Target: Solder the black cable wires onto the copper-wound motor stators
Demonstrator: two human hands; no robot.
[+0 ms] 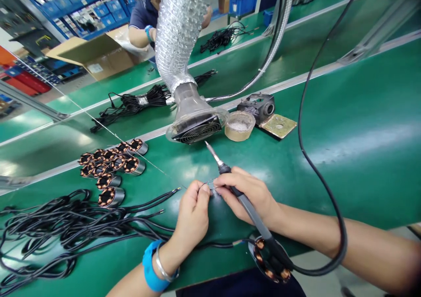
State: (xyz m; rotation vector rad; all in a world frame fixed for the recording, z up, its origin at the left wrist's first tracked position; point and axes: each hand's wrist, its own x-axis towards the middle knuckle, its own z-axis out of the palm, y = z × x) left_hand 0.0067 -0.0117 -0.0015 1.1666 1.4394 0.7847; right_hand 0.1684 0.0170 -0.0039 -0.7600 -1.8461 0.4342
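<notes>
My right hand (pixel 251 196) is wrapped around a soldering iron (pixel 255 216), its tip pointing up and away towards the fume hood. With thumb and forefinger the same hand also pinches at a fine strand. My left hand (pixel 194 211) is closed, pinching the thin solder wire (pixel 149 161) that runs down from the upper left. Between my fingertips is a small, thin piece too fine to make out. Below my right wrist, a copper-wound motor stator (pixel 278 273) lies at the bench's front edge, partly covered by the iron's cord. A black cable (pixel 219 245) leads to it.
A fume hood (pixel 200 124) on a silver duct hangs ahead. Right of it are a round tub (pixel 240 128) and an iron stand (pixel 259 106). Several stators (pixel 112 196) and coiled black cables (pixel 66 224) lie left. The iron's cord (pixel 304 152) loops right. A co-worker (pixel 141 27) is opposite.
</notes>
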